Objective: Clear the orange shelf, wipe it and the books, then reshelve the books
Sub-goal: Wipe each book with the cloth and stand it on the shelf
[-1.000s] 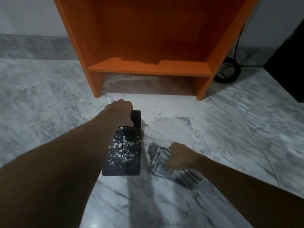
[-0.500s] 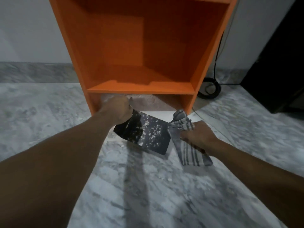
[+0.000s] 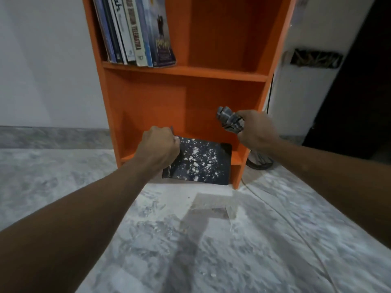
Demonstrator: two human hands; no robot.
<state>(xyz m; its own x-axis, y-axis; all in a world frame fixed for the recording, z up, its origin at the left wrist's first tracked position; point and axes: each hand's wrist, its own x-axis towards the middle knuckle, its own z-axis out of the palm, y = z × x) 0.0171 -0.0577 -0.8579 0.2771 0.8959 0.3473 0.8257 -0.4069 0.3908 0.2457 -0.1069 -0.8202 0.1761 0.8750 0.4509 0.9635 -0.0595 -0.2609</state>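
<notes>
An orange shelf stands against the wall on the marble floor. My left hand grips the top left corner of a dark book with white speckles, held tilted in front of the shelf's bottom compartment. My right hand is closed on a bunched grey striped cloth, raised in front of the right side of that compartment. Several books lean together on the left of the upper shelf board.
A black coiled cable lies on the floor beside the shelf's right foot. A dark piece of furniture stands at the far right. White dust covers the marble floor before the shelf.
Both hands rose from the floor toward the shelf. The speckled book went from lying flat to held up at the bottom compartment. The cloth was lifted and bunched in my right hand.
</notes>
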